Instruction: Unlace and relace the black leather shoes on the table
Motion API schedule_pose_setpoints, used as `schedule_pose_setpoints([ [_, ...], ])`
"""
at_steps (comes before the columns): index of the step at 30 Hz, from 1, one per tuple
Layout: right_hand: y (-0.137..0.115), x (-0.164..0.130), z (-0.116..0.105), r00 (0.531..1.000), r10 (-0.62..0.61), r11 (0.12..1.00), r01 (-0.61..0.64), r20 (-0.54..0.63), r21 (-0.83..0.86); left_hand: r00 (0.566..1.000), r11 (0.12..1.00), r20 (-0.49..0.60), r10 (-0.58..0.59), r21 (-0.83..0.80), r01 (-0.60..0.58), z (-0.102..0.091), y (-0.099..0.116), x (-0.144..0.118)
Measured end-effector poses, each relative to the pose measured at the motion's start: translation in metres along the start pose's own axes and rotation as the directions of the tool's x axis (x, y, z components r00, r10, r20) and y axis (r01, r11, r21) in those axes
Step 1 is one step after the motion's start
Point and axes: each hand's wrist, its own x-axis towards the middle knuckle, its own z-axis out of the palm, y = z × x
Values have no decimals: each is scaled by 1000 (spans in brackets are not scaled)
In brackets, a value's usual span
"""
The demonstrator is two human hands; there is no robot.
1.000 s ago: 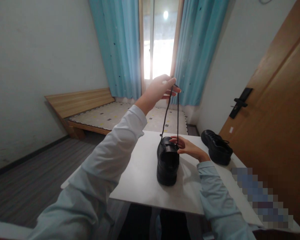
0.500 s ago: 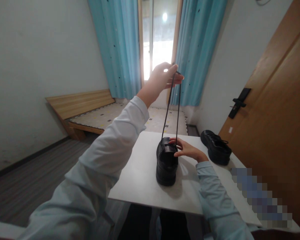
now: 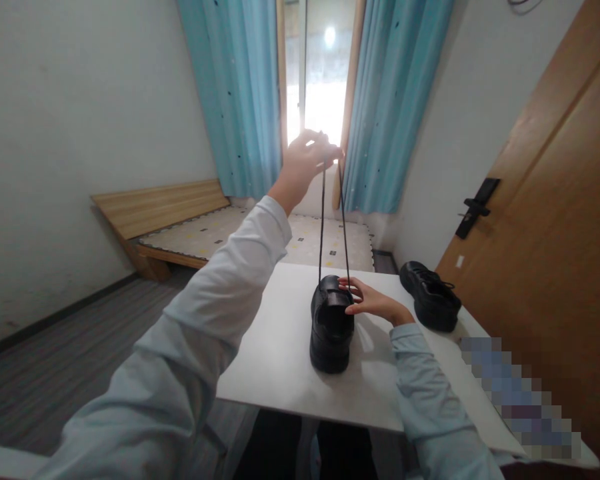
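Note:
A black shoe (image 3: 329,357) stands on the white table, its heel toward me and its opening facing up. Two strands of black shoelace (image 3: 322,220) run taut from its front up to my left hand (image 3: 304,163). High above the table, in front of the window, that hand is closed with the lace ends pinched in its fingers. Low at the shoe's right side, my right hand (image 3: 375,301) grips the upper by the lacing, thumb near the opening and fingers by the right lace strand.
Another black shoe (image 3: 433,300), laced, is at the table's right side by the wooden door (image 3: 545,253). A blurred patch (image 3: 520,400) covers the table's right corner. Beyond the white table (image 3: 275,360) is a low bed (image 3: 195,233), with blue curtains (image 3: 240,100) at the window.
My left hand has shifted left with the lace, so the strands now rise nearly straight up. My right hand stays at the shoe, which has hardly moved.

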Motion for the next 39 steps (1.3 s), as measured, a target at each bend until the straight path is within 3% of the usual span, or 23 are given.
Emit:
schedule_pose_setpoints([
  [6, 7, 2, -2, 1000, -19, 1000, 18, -4, -12, 997, 989, -28, -78, 120, 81, -26, -33, -5],
  [11, 5, 3, -1, 999, -29, 999, 30, -37, 23, 981, 975, 2, -196, 108, 195, -39, -54, -41],
  [17, -5, 3, 7, 986, -76, 997, 75, -147, -11, 949, 949, 12, -314, 18, 314, -41, -87, -90],
  [21, -8, 3, 9, 978, -139, 987, 125, -154, -100, 944, 944, -9, -329, -18, 329, -39, -108, -114],
  [27, -13, 7, 17, 943, -289, 940, 246, -167, -238, 958, 954, -166, -232, 155, 258, -39, -140, -141],
  [29, -14, 11, 23, 924, -343, 911, 284, -168, -298, 946, 962, -221, -239, 82, 262, -40, -151, -151],
  [33, -14, 17, 35, 901, -407, 869, 331, -150, -368, 912, 938, -232, -338, -156, 308, -45, -167, -166],
  [39, -10, 21, 40, 896, -389, 861, 271, -215, -430, 873, 899, -233, -429, -208, 386, -50, -169, -170],
])
